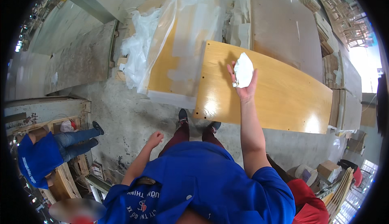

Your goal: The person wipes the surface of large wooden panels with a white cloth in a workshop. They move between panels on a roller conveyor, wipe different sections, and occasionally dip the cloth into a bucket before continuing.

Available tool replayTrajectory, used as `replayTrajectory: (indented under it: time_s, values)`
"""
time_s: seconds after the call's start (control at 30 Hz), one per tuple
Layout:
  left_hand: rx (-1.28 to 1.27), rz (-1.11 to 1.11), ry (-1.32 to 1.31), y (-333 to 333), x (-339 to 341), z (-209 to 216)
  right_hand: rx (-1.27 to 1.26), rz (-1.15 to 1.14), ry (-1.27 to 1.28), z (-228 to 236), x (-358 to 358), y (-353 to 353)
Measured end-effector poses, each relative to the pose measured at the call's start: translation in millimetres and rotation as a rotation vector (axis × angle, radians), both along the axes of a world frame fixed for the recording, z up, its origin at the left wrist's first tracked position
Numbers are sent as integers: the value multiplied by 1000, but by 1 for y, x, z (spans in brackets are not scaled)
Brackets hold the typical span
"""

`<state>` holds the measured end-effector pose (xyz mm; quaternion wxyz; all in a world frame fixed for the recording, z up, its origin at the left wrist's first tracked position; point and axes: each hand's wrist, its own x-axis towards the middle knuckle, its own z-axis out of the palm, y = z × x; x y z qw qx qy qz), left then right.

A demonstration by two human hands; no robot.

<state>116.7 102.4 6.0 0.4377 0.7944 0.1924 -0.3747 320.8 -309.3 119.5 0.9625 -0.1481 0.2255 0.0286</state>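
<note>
Raised over the glossy yellow-brown wooden panel (pixel 275 90), my right hand (pixel 246 87) has its fingers around a crumpled white cloth (pixel 243 71). A shadow falls on the panel beside that hand. Dark round holes run along the panel's left edge. My left hand (pixel 154 139) hangs near my waist, its fingers loosely curled and nothing visible in them.
Beyond my shoes, clear wrapping (pixel 142 42) partly covers a stack of yellow panels (pixel 162 66). Large brown boards (pixel 283 29) lie at the back right. A person in blue (pixel 40 155) is at the left; a red sleeve (pixel 310 208) shows at lower right.
</note>
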Motion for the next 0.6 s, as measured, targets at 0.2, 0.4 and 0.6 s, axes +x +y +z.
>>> replayTrajectory:
  time_s: [0.2, 0.4, 0.6]
  values:
    - [157, 227, 118, 74, 24, 8, -242, 153, -17, -38, 61, -11]
    - [111, 293, 51, 109, 43, -8, -1051, 76, 81, -46, 107, 25]
    - [12, 236, 38, 107, 64, -26, -1462, 89, 18, -52, 127, 39]
